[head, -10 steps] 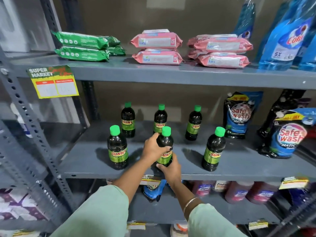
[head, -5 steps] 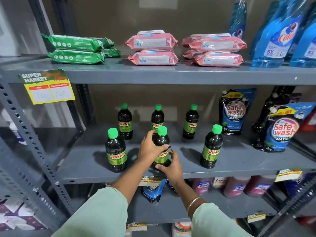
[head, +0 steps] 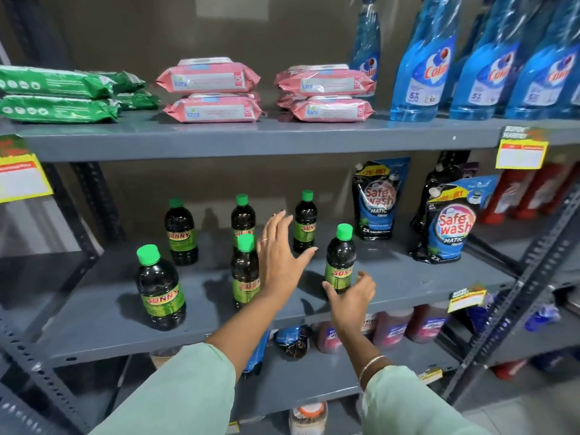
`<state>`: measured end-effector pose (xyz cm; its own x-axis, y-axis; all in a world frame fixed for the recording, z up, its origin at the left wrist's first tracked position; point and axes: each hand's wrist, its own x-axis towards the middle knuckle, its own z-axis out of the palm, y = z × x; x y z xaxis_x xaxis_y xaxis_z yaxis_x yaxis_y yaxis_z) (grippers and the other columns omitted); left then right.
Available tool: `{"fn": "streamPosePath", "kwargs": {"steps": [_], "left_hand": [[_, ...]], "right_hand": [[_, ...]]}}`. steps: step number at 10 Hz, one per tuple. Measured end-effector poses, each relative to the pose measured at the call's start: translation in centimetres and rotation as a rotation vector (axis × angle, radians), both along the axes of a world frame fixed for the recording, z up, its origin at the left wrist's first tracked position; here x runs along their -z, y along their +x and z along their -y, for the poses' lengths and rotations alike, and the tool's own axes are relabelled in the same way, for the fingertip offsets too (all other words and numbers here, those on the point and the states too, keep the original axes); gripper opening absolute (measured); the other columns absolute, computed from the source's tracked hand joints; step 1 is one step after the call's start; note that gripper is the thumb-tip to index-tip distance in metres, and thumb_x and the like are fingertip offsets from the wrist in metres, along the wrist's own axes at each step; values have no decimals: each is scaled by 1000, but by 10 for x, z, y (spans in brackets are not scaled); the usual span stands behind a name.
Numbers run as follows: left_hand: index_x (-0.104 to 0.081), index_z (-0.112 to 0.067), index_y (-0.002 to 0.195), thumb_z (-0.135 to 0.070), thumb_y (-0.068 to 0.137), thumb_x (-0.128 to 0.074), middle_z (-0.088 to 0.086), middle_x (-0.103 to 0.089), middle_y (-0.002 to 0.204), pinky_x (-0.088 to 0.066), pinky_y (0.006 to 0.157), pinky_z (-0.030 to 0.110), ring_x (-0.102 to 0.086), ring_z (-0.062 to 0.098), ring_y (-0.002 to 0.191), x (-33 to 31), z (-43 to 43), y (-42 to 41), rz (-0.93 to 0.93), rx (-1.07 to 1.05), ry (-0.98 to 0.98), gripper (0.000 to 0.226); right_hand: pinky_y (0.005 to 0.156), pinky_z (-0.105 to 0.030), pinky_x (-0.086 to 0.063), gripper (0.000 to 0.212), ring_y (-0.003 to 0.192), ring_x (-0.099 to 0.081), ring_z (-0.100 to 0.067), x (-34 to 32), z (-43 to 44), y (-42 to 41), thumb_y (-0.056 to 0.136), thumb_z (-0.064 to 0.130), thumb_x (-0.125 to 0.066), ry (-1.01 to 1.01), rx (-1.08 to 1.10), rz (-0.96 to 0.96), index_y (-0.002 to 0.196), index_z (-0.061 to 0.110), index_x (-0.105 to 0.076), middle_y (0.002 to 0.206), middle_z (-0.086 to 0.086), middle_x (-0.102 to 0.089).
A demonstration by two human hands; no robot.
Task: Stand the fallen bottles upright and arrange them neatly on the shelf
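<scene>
Several dark Sunny bottles with green caps stand upright on the grey middle shelf (head: 408,277), in a back row and a front row. The front row holds a left bottle (head: 160,293), a middle bottle (head: 244,277) and a right bottle (head: 340,262). The back row holds a left bottle (head: 181,233), a middle one (head: 242,219) and a right one (head: 305,226). My left hand (head: 279,259) hangs open just right of the front middle bottle, holding nothing. My right hand (head: 351,296) is open in front of the front right bottle, fingers near its base.
Safe Wash pouches (head: 378,202) stand at the right of the same shelf. On the shelf above lie green packs (head: 59,95) and pink wipes packs (head: 210,92), with blue Colin spray bottles (head: 420,70) at the right. Yellow price tags hang on the shelf edges. More products sit on the lower shelf.
Both hands have let go of the front middle bottle, which stays upright. Both hands moved right, the right one to the front right bottle. The view shifted right.
</scene>
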<state>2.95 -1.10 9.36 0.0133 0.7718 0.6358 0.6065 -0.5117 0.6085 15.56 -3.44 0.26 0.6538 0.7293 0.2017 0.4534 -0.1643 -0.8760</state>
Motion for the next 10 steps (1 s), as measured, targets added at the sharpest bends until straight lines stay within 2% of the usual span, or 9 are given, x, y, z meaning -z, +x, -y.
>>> {"fn": "streamPosePath", "kwargs": {"steps": [1, 2, 3, 4, 6, 7, 8, 9, 10], "left_hand": [[-48, -5, 119, -14, 71, -76, 13, -51, 126, -34, 94, 25, -47, 27, 116, 4, -12, 40, 83, 115, -168, 56], [-49, -4, 123, -11, 71, -75, 15, -53, 126, -34, 92, 25, -49, 28, 116, 9, -23, 64, 61, 132, -316, 59], [-52, -7, 120, -10, 70, -74, 14, -60, 120, -40, 87, 28, -54, 28, 111, 16, -33, 88, 70, 125, -456, 55], [-57, -6, 107, -10, 69, -73, 14, -66, 107, -41, 76, 27, -58, 29, 100, 18, -36, 90, 67, 89, -478, 41], [-60, -7, 98, -8, 67, -75, 14, -68, 100, -44, 74, 29, -59, 28, 93, 19, -35, 78, 109, 18, -475, 34], [-59, -6, 96, -9, 67, -75, 13, -68, 98, -44, 73, 29, -59, 27, 90, 18, -35, 71, 105, 4, -466, 33], [-59, -6, 93, -10, 67, -76, 13, -68, 96, -43, 70, 28, -59, 26, 88, 20, -35, 69, 95, 14, -477, 32], [-59, -8, 99, -16, 69, -75, 12, -67, 102, -45, 76, 31, -60, 27, 94, 18, -35, 69, 86, 51, -449, 35], [-58, -9, 110, -22, 78, -69, 11, -63, 112, -43, 84, 32, -57, 26, 103, 11, -32, 64, 154, -8, -347, 36]], "right_hand": [[106, -48, -37, 83, 126, -42, -33, 8, -18, 35, 65, 20, -83, -91, -198, -133, 131, 3, -34, 131, -19, -45], [103, -48, -42, 80, 122, -50, -32, 13, -30, 51, 64, 14, -83, -138, -340, -190, 129, 5, -37, 128, -17, -52], [94, -39, -48, 66, 103, -59, -26, 8, -34, 62, 65, 7, -81, -154, -469, -193, 121, 8, -46, 110, -10, -62], [90, -35, -49, 65, 98, -59, -23, 8, -37, 63, 65, 6, -81, -140, -516, -207, 121, 9, -48, 106, -8, -64], [84, -26, -45, 62, 94, -56, -17, 6, -41, 56, 67, 7, -80, -157, -616, -200, 121, 10, -50, 101, -2, -61], [91, -33, -48, 63, 96, -58, -18, 3, -39, 49, 67, 8, -80, -151, -622, -190, 122, 10, -49, 108, -7, -65], [91, -34, -48, 65, 100, -59, -21, 3, -37, 48, 67, 8, -80, -170, -623, -194, 123, 10, -48, 114, -11, -65], [92, -31, -45, 77, 110, -56, -23, -4, -35, 45, 63, 13, -83, -154, -657, -185, 127, 14, -41, 123, -12, -60], [109, -39, -37, 97, 132, -42, -28, -16, -32, 39, 60, 27, -85, -39, -572, -155, 138, 13, -30, 141, -12, -45]]}}
